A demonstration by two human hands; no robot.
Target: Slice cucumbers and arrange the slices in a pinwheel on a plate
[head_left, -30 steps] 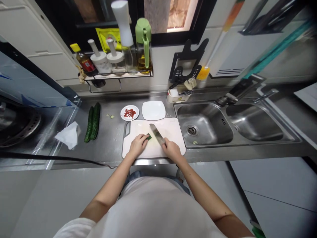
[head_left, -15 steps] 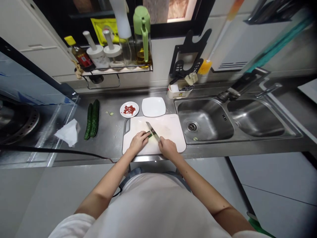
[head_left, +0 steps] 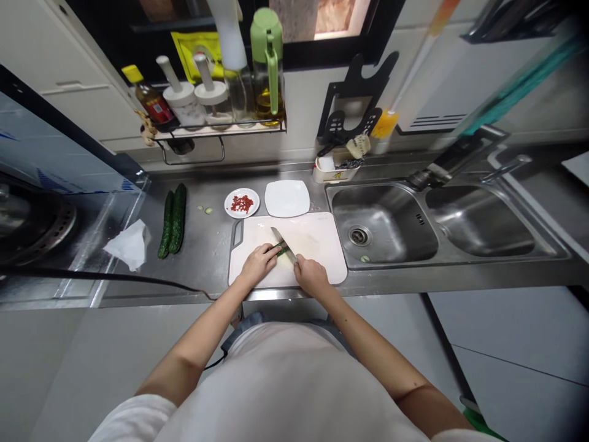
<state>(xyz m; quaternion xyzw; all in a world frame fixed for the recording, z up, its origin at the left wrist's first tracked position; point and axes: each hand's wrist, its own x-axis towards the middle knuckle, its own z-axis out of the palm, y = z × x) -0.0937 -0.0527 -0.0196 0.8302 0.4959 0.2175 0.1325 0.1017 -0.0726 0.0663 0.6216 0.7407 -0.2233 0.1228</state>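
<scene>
On the white cutting board (head_left: 317, 233), my left hand (head_left: 259, 263) is closed on a piece of cucumber (head_left: 281, 249), most of it hidden under the fingers. My right hand (head_left: 311, 273) grips the handle of a kitchen knife (head_left: 284, 243), whose blade slants up and to the left, beside my left fingertips and against the cucumber. Pale green cucumber flesh shows just below the blade. Behind the board stand a small white plate (head_left: 254, 210) with chopped red pieces (head_left: 242, 204) on it and a bare square white plate (head_left: 287, 198).
Two whole cucumbers (head_left: 173, 221) lie at the left, near a crumpled white tissue (head_left: 130, 244). Small cucumber ends (head_left: 208, 210) rest on the counter. A double sink (head_left: 384, 224) adjoins the board's right side. A shelf rack (head_left: 221, 131) carries bottles and seasoning jars above the counter.
The knife has shifted very slightly against the cucumber, and more green skin shows beside the blade. Both hands stay in nearly the same place. The whole view has moved a little.
</scene>
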